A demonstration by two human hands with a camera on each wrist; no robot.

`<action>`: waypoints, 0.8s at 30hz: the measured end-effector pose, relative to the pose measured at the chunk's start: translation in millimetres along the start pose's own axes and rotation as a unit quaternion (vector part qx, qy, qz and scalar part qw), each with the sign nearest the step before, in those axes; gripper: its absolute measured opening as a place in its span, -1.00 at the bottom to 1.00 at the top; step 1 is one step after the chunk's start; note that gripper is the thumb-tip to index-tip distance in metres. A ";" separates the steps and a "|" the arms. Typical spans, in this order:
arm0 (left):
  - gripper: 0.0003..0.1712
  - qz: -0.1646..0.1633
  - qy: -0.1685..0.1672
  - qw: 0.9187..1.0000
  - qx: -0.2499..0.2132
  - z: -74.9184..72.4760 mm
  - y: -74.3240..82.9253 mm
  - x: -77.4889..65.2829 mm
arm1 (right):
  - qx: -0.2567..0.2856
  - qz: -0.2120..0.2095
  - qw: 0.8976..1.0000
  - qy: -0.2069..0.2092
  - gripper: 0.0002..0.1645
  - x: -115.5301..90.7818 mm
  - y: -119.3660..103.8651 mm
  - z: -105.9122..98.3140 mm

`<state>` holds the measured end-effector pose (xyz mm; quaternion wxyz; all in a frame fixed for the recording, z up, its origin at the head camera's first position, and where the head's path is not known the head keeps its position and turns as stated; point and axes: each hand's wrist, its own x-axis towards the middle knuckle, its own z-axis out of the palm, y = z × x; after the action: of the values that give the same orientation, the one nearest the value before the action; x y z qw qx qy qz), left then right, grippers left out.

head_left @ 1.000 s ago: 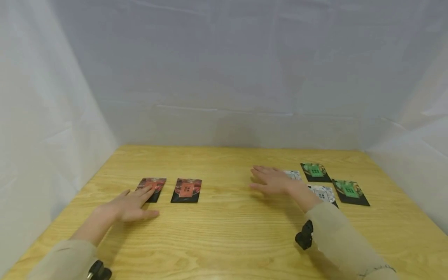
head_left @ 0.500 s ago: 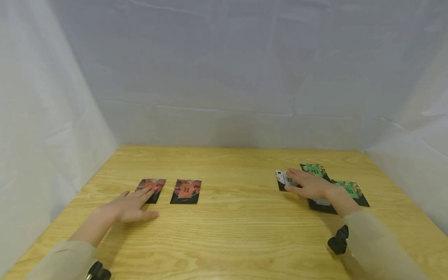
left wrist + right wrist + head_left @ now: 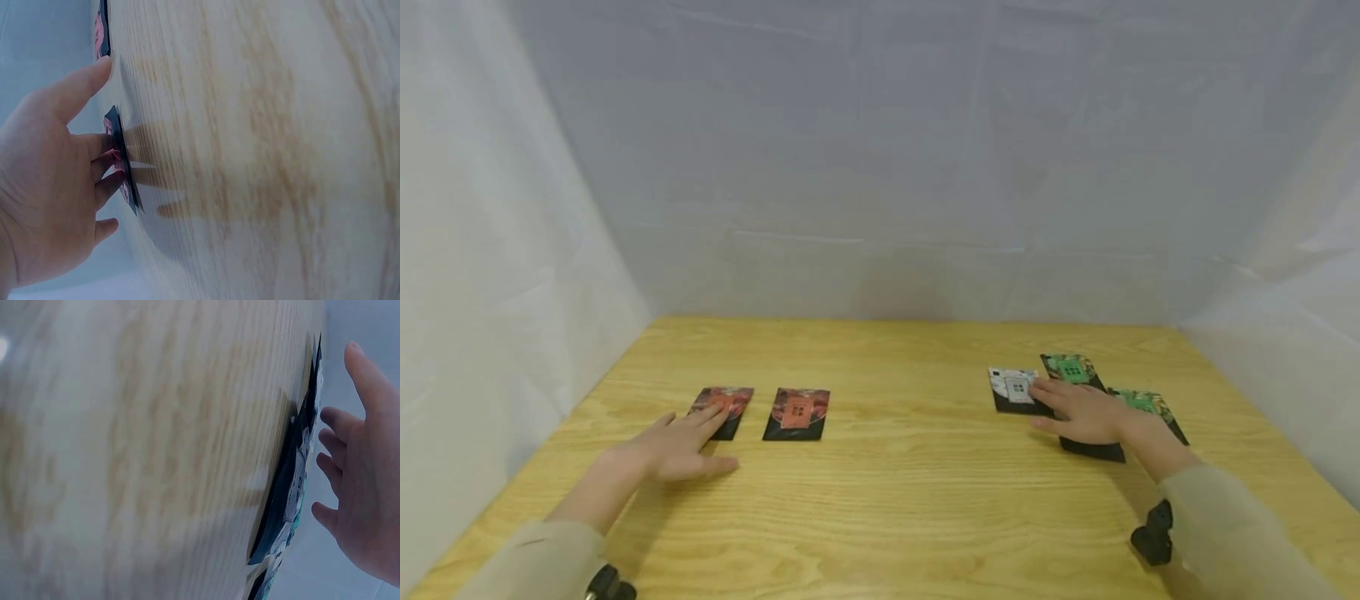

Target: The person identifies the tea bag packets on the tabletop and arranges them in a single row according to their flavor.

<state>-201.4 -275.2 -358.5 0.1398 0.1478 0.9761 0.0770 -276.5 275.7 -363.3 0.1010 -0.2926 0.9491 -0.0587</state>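
Far white sachet (image 3: 1013, 390) lies partly under and left of outstretched right hand (image 3: 1086, 414); contact unclear. Spread left hand (image 3: 679, 448) touches leftmost red sachet (image 3: 737, 404).

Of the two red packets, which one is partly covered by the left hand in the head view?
The leftmost red packet: the left hand hides part of its front, while the other red packet, to its right, shows fully.

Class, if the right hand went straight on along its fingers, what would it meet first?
Probably the white-and-black packet ahead of the right hand, though it might pass above; height is unclear.
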 end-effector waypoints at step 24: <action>0.06 0.001 -0.004 1.000 0.000 -1.5 -0.5 3.1 | 0.020 -0.030 0.999 0.004 -0.12 5.8 -18.1 2.5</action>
<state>-204.7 -274.9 -357.9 0.1435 0.1489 0.9754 0.0769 -270.8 257.3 -363.5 0.1009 -0.3184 0.9390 -0.0821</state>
